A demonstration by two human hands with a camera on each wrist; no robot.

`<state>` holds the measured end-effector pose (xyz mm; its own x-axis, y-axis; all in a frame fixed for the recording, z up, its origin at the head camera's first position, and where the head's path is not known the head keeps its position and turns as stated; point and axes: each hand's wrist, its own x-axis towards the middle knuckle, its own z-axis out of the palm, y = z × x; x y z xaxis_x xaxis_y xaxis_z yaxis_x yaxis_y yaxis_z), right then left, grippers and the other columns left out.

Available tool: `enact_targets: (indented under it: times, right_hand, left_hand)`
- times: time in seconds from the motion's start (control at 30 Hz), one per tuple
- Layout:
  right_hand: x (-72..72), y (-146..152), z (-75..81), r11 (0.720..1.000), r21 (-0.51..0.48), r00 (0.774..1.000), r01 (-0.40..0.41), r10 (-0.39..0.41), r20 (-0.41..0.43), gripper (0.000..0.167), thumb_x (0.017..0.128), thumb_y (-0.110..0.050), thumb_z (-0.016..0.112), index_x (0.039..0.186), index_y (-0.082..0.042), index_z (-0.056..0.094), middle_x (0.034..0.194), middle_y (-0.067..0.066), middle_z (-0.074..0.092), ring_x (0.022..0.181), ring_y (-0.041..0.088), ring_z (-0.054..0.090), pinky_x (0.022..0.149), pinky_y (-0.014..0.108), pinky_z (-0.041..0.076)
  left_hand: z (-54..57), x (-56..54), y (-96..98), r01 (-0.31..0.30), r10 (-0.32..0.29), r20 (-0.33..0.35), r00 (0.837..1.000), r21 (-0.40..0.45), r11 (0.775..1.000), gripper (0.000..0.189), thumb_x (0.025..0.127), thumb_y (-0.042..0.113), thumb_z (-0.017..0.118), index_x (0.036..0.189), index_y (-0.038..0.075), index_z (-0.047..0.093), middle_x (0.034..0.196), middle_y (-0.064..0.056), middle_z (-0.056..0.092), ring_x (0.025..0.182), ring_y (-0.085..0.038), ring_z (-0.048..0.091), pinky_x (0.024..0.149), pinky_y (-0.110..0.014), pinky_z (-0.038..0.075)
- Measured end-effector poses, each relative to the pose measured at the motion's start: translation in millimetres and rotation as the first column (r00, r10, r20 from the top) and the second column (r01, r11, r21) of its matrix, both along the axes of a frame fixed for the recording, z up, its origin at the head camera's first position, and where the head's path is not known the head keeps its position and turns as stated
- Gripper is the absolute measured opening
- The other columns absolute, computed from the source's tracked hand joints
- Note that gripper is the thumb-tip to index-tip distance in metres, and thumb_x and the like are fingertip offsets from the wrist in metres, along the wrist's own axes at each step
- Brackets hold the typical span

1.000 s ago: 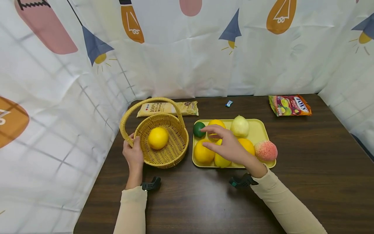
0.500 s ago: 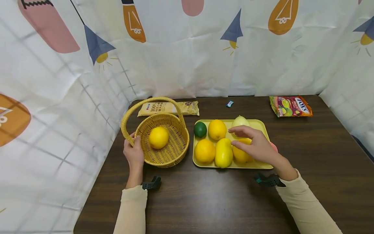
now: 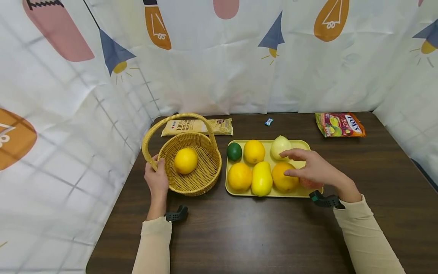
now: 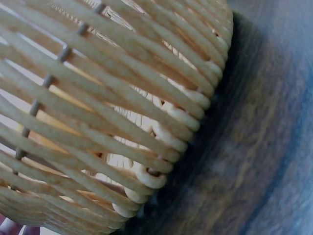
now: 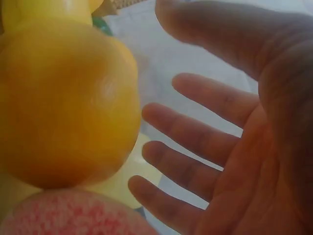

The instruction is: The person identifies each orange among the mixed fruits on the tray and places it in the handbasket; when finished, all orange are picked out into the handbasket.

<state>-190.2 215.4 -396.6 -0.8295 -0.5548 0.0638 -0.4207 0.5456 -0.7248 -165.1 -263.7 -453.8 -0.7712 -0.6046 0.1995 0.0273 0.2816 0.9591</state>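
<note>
On the left, my left hand (image 3: 157, 179) grips the side of a wicker basket (image 3: 212, 179) near the base of its handle. One round yellow fruit (image 3: 186, 161) lies inside the basket. My right hand (image 3: 316, 167) hovers over the right end of a yellow tray (image 3: 301, 144), fingers spread and nothing held. Close by its fingertips is an orange (image 5: 68, 103), and a pink peach (image 5: 73, 215) sits below the hand, partly hidden in the head view. The tray also bears a pale pear (image 3: 280, 146), a yellow oblong fruit (image 3: 262, 179), a dark green fruit (image 3: 234, 152) and two more oranges (image 3: 240, 177).
Behind the basket lies a long yellow food packet (image 3: 219, 126). A small blue wrapped candy (image 3: 268, 121) is at the table's back edge, with a colourful candy bag (image 3: 340, 125) at the back right. A printed curtain (image 3: 219, 76) hangs behind the dark table (image 3: 232, 236).
My right hand has moved rightward across the tray, from above the left fruits to the orange and peach at the right end. My left hand stays on the basket.
</note>
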Motion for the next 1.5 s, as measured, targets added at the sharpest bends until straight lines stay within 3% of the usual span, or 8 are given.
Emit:
enact_targets:
  times: [0.33, 0.53, 0.93, 1.13, 1.23, 1.37, 1.5]
  right_hand:
    - [-1.5, 12, -5.1, 0.997, 0.066, 0.996, -0.044, 0.038, 0.086, 0.068, 0.079, -0.038, 0.080, 0.137, -0.014, 0.053, 0.136, 0.006, 0.054, 0.123, 0.035, 0.046, 0.100, 0.060, 0.036]
    - [-2.3, 9, -10.4, 0.991, 0.107, 0.992, -0.077, 0.066, 0.103, 0.076, 0.077, -0.043, 0.080, 0.140, -0.013, 0.049, 0.135, 0.007, 0.054, 0.120, 0.029, 0.049, 0.100, 0.055, 0.039]
    - [-2.5, 1, -16.5, 0.953, 0.287, 0.992, -0.102, 0.119, -0.044, 0.092, 0.071, -0.057, 0.080, 0.144, -0.011, 0.047, 0.129, 0.003, 0.060, 0.105, 0.019, 0.055, 0.092, 0.047, 0.045]
    - [-3.2, -3, -17.2, 0.939, 0.330, 0.991, -0.096, 0.121, -0.058, 0.089, 0.071, -0.058, 0.079, 0.142, -0.014, 0.048, 0.123, 0.001, 0.062, 0.099, 0.018, 0.055, 0.087, 0.044, 0.044]
    - [-2.5, -4, -16.9, 0.941, 0.325, 0.992, -0.094, 0.116, -0.048, 0.089, 0.071, -0.058, 0.079, 0.142, -0.015, 0.047, 0.123, 0.000, 0.061, 0.099, 0.018, 0.055, 0.087, 0.043, 0.044]
    - [-0.4, -2, -13.9, 0.967, 0.240, 0.996, -0.084, 0.089, -0.010, 0.090, 0.071, -0.053, 0.082, 0.143, -0.014, 0.044, 0.121, -0.001, 0.060, 0.099, 0.017, 0.055, 0.088, 0.043, 0.046]
    - [1.0, 1, -8.6, 0.986, 0.159, 0.999, -0.047, 0.046, 0.007, 0.091, 0.072, -0.047, 0.084, 0.145, -0.015, 0.040, 0.120, 0.001, 0.060, 0.098, 0.018, 0.055, 0.086, 0.041, 0.048]
  left_hand:
    - [-1.5, 0.2, -0.2, 0.001, -0.001, 0.001, 1.000, 0.006, 1.000, 0.038, 0.100, 0.031, 0.053, 0.125, 0.003, 0.061, 0.105, 0.001, 0.052, 0.082, -0.017, 0.047, 0.074, -0.031, 0.036]
    - [-1.4, 0.2, -0.2, 0.014, -0.014, -0.007, 1.000, 0.004, 1.000, 0.038, 0.100, 0.031, 0.053, 0.122, 0.000, 0.060, 0.105, 0.003, 0.052, 0.080, -0.016, 0.046, 0.071, -0.030, 0.036]
    - [-0.2, 0.9, 0.9, 0.008, -0.008, 0.000, 1.000, 0.022, 1.000, 0.040, 0.099, 0.031, 0.055, 0.125, 0.001, 0.059, 0.106, 0.003, 0.052, 0.084, -0.017, 0.048, 0.075, -0.030, 0.036]
    - [-0.9, 3.0, 0.5, 0.009, -0.009, 0.011, 1.000, 0.044, 0.999, 0.041, 0.100, 0.031, 0.053, 0.127, 0.001, 0.057, 0.109, 0.001, 0.053, 0.093, -0.028, 0.051, 0.076, -0.030, 0.038]
    - [-1.0, 3.4, 0.5, 0.009, -0.009, 0.017, 1.000, 0.045, 0.999, 0.041, 0.100, 0.031, 0.053, 0.126, 0.000, 0.057, 0.112, -0.004, 0.054, 0.095, -0.031, 0.051, 0.076, -0.030, 0.038]
    - [-0.7, 2.3, 0.4, 0.018, -0.019, 0.014, 1.000, 0.032, 0.999, 0.039, 0.100, 0.031, 0.053, 0.117, -0.003, 0.058, 0.123, -0.010, 0.054, 0.100, -0.033, 0.053, 0.078, -0.028, 0.040]
    - [-0.6, 1.8, 0.2, 0.023, -0.023, 0.009, 1.000, 0.028, 0.999, 0.039, 0.100, 0.031, 0.052, 0.121, -0.001, 0.059, 0.121, -0.009, 0.053, 0.103, -0.034, 0.053, 0.078, -0.027, 0.041]
